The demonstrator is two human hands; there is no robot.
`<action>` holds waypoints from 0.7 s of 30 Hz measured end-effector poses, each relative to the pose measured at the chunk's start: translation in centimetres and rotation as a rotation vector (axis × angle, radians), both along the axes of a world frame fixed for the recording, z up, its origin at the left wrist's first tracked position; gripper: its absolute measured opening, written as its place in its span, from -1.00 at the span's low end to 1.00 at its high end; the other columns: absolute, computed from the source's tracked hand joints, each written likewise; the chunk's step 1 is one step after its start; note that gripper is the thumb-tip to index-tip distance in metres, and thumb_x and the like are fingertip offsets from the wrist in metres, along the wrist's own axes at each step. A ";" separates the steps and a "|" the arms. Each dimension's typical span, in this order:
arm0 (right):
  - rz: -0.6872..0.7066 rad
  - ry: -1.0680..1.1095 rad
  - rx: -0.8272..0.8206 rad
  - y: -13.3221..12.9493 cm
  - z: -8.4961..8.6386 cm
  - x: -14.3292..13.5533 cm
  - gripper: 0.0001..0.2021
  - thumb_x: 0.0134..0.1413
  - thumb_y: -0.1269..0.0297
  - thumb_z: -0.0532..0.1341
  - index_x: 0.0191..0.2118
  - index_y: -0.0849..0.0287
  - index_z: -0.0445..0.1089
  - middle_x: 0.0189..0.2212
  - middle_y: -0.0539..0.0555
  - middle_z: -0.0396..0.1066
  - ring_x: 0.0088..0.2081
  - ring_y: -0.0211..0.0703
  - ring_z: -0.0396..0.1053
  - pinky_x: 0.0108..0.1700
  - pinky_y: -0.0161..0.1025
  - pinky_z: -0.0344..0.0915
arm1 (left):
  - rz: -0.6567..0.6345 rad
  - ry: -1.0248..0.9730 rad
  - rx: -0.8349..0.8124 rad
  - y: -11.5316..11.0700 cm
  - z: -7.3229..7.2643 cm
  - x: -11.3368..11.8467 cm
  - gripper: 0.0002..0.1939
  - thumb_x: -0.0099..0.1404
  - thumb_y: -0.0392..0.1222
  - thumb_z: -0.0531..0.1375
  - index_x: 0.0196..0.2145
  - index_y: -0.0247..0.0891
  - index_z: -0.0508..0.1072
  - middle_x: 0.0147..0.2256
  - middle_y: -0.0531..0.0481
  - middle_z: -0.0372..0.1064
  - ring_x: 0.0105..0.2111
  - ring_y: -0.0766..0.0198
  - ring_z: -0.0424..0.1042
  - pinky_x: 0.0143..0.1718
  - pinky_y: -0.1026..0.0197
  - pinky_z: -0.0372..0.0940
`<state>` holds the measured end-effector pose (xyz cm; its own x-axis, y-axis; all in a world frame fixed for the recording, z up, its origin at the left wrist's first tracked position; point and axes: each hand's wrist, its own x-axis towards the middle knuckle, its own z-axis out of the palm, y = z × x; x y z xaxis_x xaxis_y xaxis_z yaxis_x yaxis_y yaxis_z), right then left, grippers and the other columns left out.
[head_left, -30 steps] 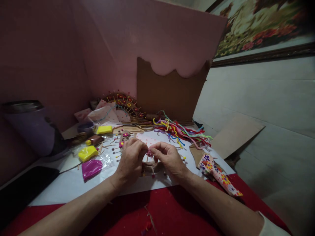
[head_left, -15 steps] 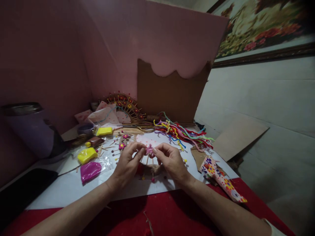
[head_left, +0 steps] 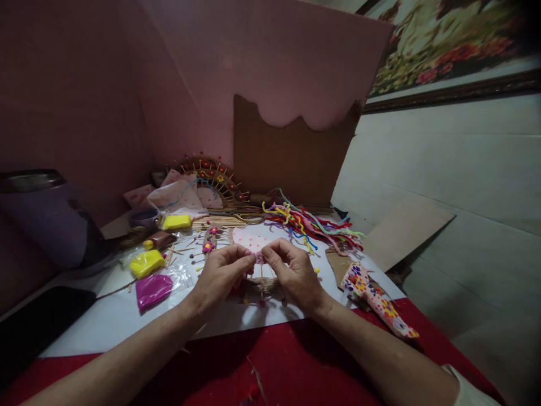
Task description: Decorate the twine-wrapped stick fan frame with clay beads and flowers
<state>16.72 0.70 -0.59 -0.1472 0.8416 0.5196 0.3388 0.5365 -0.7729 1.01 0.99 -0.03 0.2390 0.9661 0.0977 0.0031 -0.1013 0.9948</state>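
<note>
My left hand (head_left: 222, 276) and my right hand (head_left: 296, 276) meet at the middle of the table, thumbs and forefingers closed on a small pinkish-purple piece (head_left: 259, 257) between them. Its shape is mostly hidden by the fingertips. Beneath the hands lies a craft with thin sticks, a twine-covered band (head_left: 264, 286) and beads round its edge. Behind the fingertips shows its pink dotted centre (head_left: 251, 239). Magenta flowers (head_left: 208, 247) sit on its left side.
Yellow clay (head_left: 147, 263) and magenta clay (head_left: 154, 292) packs lie left, near a dark tumbler (head_left: 46, 220). Coloured fuzzy stems (head_left: 313, 225) lie behind my right hand, a patterned fabric piece (head_left: 378, 299) to the right. Brown cardboard (head_left: 291, 158) stands behind.
The pinkish-purple piece is now more hidden by my fingertips, which have come slightly closer together. The whole view has shifted a little.
</note>
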 end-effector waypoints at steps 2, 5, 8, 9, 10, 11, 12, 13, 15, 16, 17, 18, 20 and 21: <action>0.019 0.006 0.005 0.0 0.0 0.0 -0.82 0.14 0.23 0.12 -0.42 0.20 0.33 -0.52 -0.02 0.33 -0.47 -0.28 0.26 -0.38 -0.32 0.19 | -0.014 0.016 0.005 -0.1 0.1 0.0 -0.74 0.08 -0.04 0.22 -0.54 -0.30 0.34 -0.67 0.14 0.20 -0.71 0.47 0.13 -0.68 0.37 0.01; 0.027 0.006 0.005 0.0 -0.1 0.0 -0.82 0.13 0.23 0.14 -0.43 0.20 0.33 -0.52 -0.02 0.32 -0.47 -0.28 0.25 -0.38 -0.32 0.20 | -0.046 0.024 -0.002 -0.1 0.0 0.1 -0.73 0.09 -0.02 0.21 -0.54 -0.29 0.33 -0.68 0.14 0.20 -0.73 0.45 0.14 -0.70 0.36 0.03; 0.034 -0.001 -0.019 0.1 -0.2 0.1 -0.82 0.13 0.21 0.14 -0.41 0.19 0.34 -0.51 -0.01 0.33 -0.46 -0.27 0.26 -0.37 -0.31 0.20 | -0.046 0.016 -0.018 -0.1 -0.1 0.1 -0.73 0.08 -0.01 0.22 -0.54 -0.28 0.33 -0.68 0.14 0.21 -0.75 0.44 0.14 -0.73 0.36 0.04; 0.038 -0.003 -0.028 0.1 -0.2 0.1 -0.82 0.13 0.21 0.14 -0.41 0.18 0.34 -0.51 -0.01 0.33 -0.46 -0.27 0.26 -0.38 -0.31 0.20 | -0.042 0.013 -0.019 -0.1 -0.1 0.2 -0.72 0.07 0.00 0.23 -0.54 -0.27 0.32 -0.68 0.14 0.21 -0.76 0.45 0.13 -0.74 0.36 0.04; 0.040 -0.004 -0.030 0.2 -0.2 0.1 -0.82 0.13 0.21 0.14 -0.41 0.18 0.34 -0.51 -0.01 0.33 -0.46 -0.26 0.26 -0.38 -0.31 0.20 | -0.040 0.012 -0.020 0.0 -0.1 0.2 -0.72 0.07 0.00 0.23 -0.53 -0.27 0.32 -0.68 0.14 0.21 -0.76 0.45 0.13 -0.74 0.36 0.03; 0.040 -0.004 -0.030 0.2 -0.2 0.1 -0.82 0.13 0.21 0.14 -0.41 0.18 0.34 -0.51 -0.01 0.33 -0.46 -0.26 0.26 -0.38 -0.31 0.20 | -0.039 0.010 -0.018 -0.1 -0.1 0.2 -0.71 0.06 0.01 0.23 -0.53 -0.28 0.33 -0.68 0.14 0.22 -0.75 0.45 0.13 -0.74 0.37 0.03; 0.038 -0.004 -0.028 0.2 -0.1 0.1 -0.82 0.13 0.21 0.14 -0.41 0.18 0.34 -0.51 -0.01 0.33 -0.46 -0.26 0.26 -0.37 -0.31 0.20 | -0.041 0.009 -0.018 -0.1 -0.1 0.2 -0.71 0.06 0.01 0.23 -0.52 -0.28 0.33 -0.67 0.13 0.23 -0.75 0.45 0.13 -0.74 0.37 0.03; 0.034 -0.004 -0.027 0.2 -0.1 0.2 -0.82 0.13 0.21 0.14 -0.42 0.18 0.34 -0.51 -0.01 0.33 -0.46 -0.26 0.26 -0.37 -0.30 0.20 | -0.044 0.008 -0.017 -0.1 -0.1 0.2 -0.71 0.06 0.01 0.23 -0.52 -0.29 0.34 -0.67 0.13 0.23 -0.74 0.46 0.14 -0.73 0.38 0.03; 0.031 -0.004 -0.026 0.1 -0.1 0.1 -0.82 0.14 0.22 0.13 -0.42 0.18 0.34 -0.51 0.00 0.33 -0.45 -0.26 0.26 -0.37 -0.30 0.20 | -0.047 0.008 -0.015 -0.1 0.0 0.2 -0.71 0.06 0.00 0.23 -0.51 -0.30 0.35 -0.67 0.13 0.23 -0.74 0.47 0.14 -0.72 0.39 0.02; 0.031 -0.006 -0.026 0.1 -0.1 0.1 -0.82 0.14 0.22 0.13 -0.42 0.18 0.34 -0.51 0.00 0.33 -0.45 -0.26 0.26 -0.37 -0.30 0.19 | -0.046 0.008 -0.011 -0.1 0.0 0.3 -0.71 0.06 0.00 0.24 -0.51 -0.30 0.35 -0.68 0.14 0.23 -0.74 0.47 0.13 -0.72 0.39 0.01; 0.032 -0.011 -0.028 0.1 -0.1 0.1 -0.82 0.13 0.22 0.13 -0.42 0.18 0.34 -0.51 0.00 0.34 -0.46 -0.26 0.26 -0.38 -0.30 0.19 | -0.044 0.009 -0.009 -0.1 0.0 0.3 -0.70 0.06 0.01 0.24 -0.52 -0.30 0.34 -0.69 0.15 0.21 -0.74 0.48 0.12 -0.72 0.39 0.01; 0.033 -0.017 -0.028 0.1 -0.1 0.1 -0.82 0.13 0.22 0.13 -0.42 0.18 0.34 -0.51 0.00 0.34 -0.46 -0.26 0.26 -0.38 -0.30 0.19 | -0.042 0.011 -0.006 -0.2 0.0 0.3 -0.70 0.06 0.02 0.23 -0.52 -0.30 0.33 -0.69 0.16 0.20 -0.75 0.48 0.10 -0.73 0.39 0.00; 0.028 -0.037 -0.020 0.1 -0.1 0.1 -0.83 0.12 0.23 0.13 -0.43 0.18 0.35 -0.52 0.00 0.34 -0.47 -0.26 0.25 -0.39 -0.30 0.18 | -0.039 0.005 -0.003 -0.2 0.1 0.4 -0.69 0.04 0.02 0.24 -0.53 -0.29 0.32 -0.71 0.17 0.18 -0.76 0.49 0.08 -0.74 0.39 -0.02; 0.023 -0.049 -0.013 0.1 -0.1 0.0 -0.83 0.12 0.24 0.13 -0.43 0.18 0.35 -0.52 0.00 0.33 -0.46 -0.25 0.25 -0.38 -0.30 0.18 | -0.038 0.000 -0.003 -0.2 0.1 0.4 -0.70 0.03 0.01 0.25 -0.53 -0.29 0.31 -0.71 0.18 0.17 -0.75 0.49 0.07 -0.74 0.40 -0.02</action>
<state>16.77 0.80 -0.72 -0.1915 0.8442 0.5006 0.3642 0.5347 -0.7625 1.46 0.77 0.09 0.2751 0.9567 0.0950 -0.0004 -0.0987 0.9951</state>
